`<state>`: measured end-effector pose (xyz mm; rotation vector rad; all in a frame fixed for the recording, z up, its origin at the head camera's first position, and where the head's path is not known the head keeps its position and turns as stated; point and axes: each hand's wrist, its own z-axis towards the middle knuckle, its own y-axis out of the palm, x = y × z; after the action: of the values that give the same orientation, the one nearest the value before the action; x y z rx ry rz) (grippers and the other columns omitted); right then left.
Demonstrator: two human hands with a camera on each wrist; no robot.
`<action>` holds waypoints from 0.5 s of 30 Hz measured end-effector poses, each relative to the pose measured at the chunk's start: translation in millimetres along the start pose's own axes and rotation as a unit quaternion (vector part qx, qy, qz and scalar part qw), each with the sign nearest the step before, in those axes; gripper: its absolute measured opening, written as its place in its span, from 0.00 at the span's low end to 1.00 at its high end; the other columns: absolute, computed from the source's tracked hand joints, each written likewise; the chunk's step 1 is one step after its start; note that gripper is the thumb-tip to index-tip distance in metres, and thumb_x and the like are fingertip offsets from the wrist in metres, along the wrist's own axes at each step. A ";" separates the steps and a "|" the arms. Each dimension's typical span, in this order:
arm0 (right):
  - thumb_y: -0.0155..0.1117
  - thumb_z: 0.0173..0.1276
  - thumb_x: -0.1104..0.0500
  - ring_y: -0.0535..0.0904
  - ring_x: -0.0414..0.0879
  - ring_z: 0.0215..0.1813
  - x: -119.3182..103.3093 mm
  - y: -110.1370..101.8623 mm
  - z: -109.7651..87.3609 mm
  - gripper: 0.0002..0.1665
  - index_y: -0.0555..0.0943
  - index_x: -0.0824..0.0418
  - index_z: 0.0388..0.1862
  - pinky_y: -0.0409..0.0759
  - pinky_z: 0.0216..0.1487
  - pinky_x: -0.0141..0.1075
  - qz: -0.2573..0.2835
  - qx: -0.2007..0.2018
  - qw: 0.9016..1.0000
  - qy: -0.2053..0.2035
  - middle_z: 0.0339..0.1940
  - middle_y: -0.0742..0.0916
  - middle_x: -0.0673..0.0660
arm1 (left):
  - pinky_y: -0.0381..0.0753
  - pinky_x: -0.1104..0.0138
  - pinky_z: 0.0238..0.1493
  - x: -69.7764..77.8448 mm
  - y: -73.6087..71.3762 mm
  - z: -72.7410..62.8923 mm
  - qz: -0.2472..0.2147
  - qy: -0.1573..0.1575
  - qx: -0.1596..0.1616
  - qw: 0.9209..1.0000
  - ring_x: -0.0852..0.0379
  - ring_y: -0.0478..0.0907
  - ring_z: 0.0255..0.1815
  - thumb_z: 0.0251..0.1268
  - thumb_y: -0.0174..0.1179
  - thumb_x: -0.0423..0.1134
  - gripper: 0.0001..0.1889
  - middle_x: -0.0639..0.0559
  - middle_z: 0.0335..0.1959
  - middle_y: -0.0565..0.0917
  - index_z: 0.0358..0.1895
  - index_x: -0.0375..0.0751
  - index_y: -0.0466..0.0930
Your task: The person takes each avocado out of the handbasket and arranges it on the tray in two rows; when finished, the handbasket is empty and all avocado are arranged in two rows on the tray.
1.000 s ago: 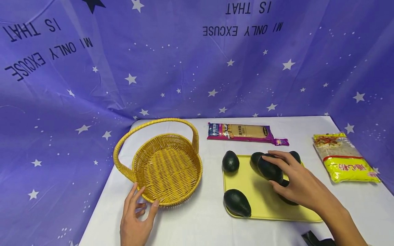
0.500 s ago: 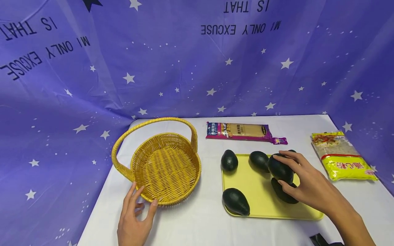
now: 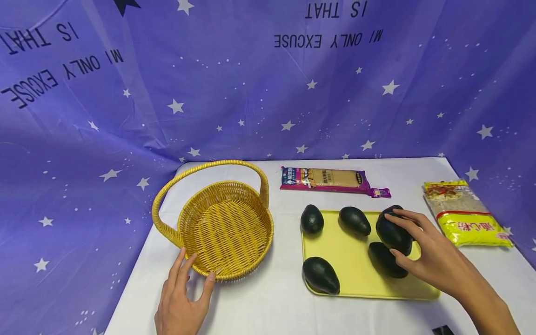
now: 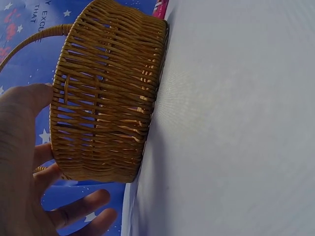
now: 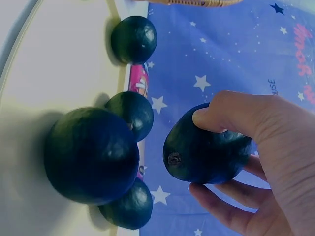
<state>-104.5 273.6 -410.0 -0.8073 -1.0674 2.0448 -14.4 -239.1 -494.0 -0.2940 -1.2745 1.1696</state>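
Observation:
My right hand (image 3: 437, 253) grips a dark green avocado (image 3: 392, 232) above the right part of a yellow tray (image 3: 351, 279). In the right wrist view, thumb and fingers hold this avocado (image 5: 197, 147) clear of the others. Under it, an avocado (image 3: 385, 260) lies on the tray. Another sits at the tray's back right, mostly hidden behind the held one. More avocados lie at the tray's back (image 3: 354, 221), back left corner (image 3: 311, 219) and front left (image 3: 321, 275). My left hand (image 3: 182, 298) touches the near left rim of a woven basket (image 3: 228, 232) with extended fingers.
The basket's tall handle (image 3: 209, 165) arches over its back left. A purple noodle packet (image 3: 326, 180) lies behind the tray. A yellow pasta bag (image 3: 466, 214) lies to its right. A black object (image 3: 443, 330) shows at the front edge of view. A purple curtain (image 3: 268, 93) hangs behind.
My right hand has carried the held avocado rightward over the tray, uncovering the back avocado and the one below. My left hand stays at the basket rim.

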 end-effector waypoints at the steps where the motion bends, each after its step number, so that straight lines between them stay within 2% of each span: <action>1: 0.88 0.40 0.64 0.78 0.56 0.63 1.1 -0.5 -1.4 0.58 0.78 0.55 0.76 0.74 0.51 0.16 0.000 -0.001 1.000 0.003 0.72 0.79 0.62 | 0.85 0.44 0.35 0.2 -0.6 0.2 0.002 -0.001 -0.001 1.000 0.49 0.83 0.53 0.66 0.76 0.56 0.33 0.65 0.83 0.67 0.73 0.56 0.80; 5: 0.90 0.37 0.63 0.77 0.56 0.63 4.9 -1.6 -7.0 0.59 0.79 0.54 0.75 0.65 0.57 0.09 -0.001 -0.003 1.000 0.018 0.72 0.79 0.62 | 0.83 0.46 0.32 1.0 -1.7 0.6 0.010 -0.001 -0.005 1.000 0.50 0.82 0.52 0.65 0.76 0.57 0.33 0.65 0.83 0.67 0.73 0.57 0.80; 11: 0.92 0.36 0.62 0.77 0.59 0.63 11.6 -2.7 -15.2 0.60 0.78 0.55 0.75 0.56 0.60 0.07 -0.002 -0.007 0.999 0.040 0.71 0.79 0.61 | 0.83 0.47 0.31 1.7 -2.1 0.8 0.019 -0.004 -0.007 1.000 0.49 0.80 0.52 0.65 0.75 0.59 0.33 0.65 0.83 0.67 0.73 0.58 0.80; 15: 0.92 0.37 0.62 0.79 0.59 0.60 14.9 -5.2 -19.3 0.60 0.79 0.56 0.75 0.63 0.56 0.08 -0.011 -0.003 0.999 0.046 0.70 0.80 0.61 | 0.84 0.45 0.33 1.8 -2.0 0.3 0.017 -0.001 -0.003 1.000 0.50 0.80 0.53 0.65 0.75 0.58 0.33 0.66 0.83 0.67 0.73 0.58 0.80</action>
<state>-96.7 296.0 -417.7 -0.8805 -1.0282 1.9668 -14.0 -238.6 -491.4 -0.3194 -1.2789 1.1957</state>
